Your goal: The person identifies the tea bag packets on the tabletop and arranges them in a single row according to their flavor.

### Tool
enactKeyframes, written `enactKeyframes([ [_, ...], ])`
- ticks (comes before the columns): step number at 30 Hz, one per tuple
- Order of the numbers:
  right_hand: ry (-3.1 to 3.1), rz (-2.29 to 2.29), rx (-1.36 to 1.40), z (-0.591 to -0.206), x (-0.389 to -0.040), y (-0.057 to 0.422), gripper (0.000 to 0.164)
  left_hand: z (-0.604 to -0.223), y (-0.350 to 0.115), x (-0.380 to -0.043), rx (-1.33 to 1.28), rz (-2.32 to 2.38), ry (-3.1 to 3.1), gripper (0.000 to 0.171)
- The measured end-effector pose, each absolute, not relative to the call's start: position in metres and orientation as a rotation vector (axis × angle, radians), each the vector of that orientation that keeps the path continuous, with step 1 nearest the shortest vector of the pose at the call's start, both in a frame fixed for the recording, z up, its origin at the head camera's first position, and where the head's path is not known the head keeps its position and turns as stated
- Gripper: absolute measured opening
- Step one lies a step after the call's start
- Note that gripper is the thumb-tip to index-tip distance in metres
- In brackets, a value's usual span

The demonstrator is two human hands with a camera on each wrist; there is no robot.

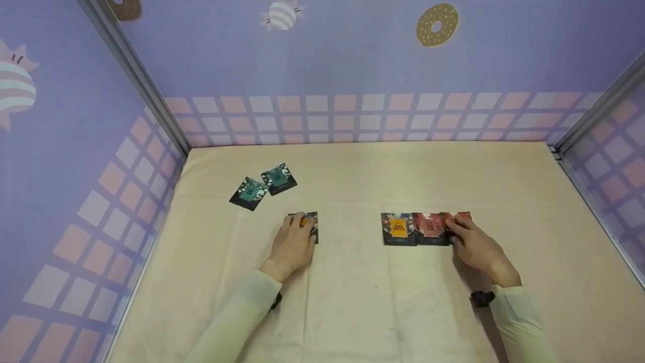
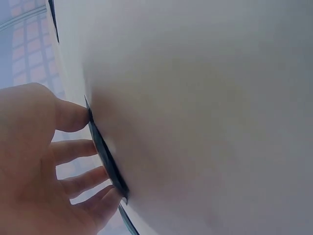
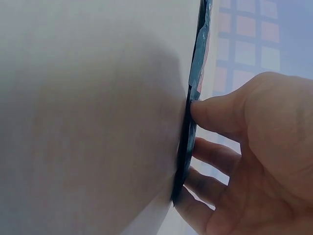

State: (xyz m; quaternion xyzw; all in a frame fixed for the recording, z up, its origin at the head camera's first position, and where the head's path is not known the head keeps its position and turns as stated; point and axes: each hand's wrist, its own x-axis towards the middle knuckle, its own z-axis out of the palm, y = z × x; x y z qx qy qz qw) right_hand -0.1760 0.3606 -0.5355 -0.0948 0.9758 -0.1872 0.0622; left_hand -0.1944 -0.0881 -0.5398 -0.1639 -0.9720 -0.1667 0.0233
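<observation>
Head view: the left hand (image 1: 294,245) lies over an orange packet (image 1: 308,225) near the middle of the cloth (image 1: 352,302), its fingers resting flat on top of it. The right hand (image 1: 473,247) rests on the red packet (image 1: 461,220) at the right end of a row, with a second red packet (image 1: 429,228) and another orange one (image 1: 398,228) lying edge to edge to its left. Two teal packets (image 1: 263,185) lie overlapping at the far left, well apart from both hands.

In the left wrist view the fingers (image 2: 78,147) are spread and nearly straight, their tips touching the packet's dark edge (image 2: 105,154) against the cloth; nothing is pinched. The right wrist view shows much the same: the thumb (image 3: 220,115) and fingertips press on the thin edge of the packet (image 3: 188,147), not curled round it.

My judgement is that both hands are sliding or squaring up packets flat on the cloth. Doing this well would call for light, even downward pressure, so that the foil does not buckle and the soft cloth does not ruck up under it. On the right, the push should run along the row so that the neighbours are not knocked askew.
</observation>
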Motion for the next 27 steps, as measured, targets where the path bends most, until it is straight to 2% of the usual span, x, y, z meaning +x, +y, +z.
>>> enactKeyframes([
  [27,2.955,-0.569,-0.257,-0.538,-0.177,0.362,0.053,-0.535,-0.017,-0.198,-0.643,-0.295,-3.114,0.047],
])
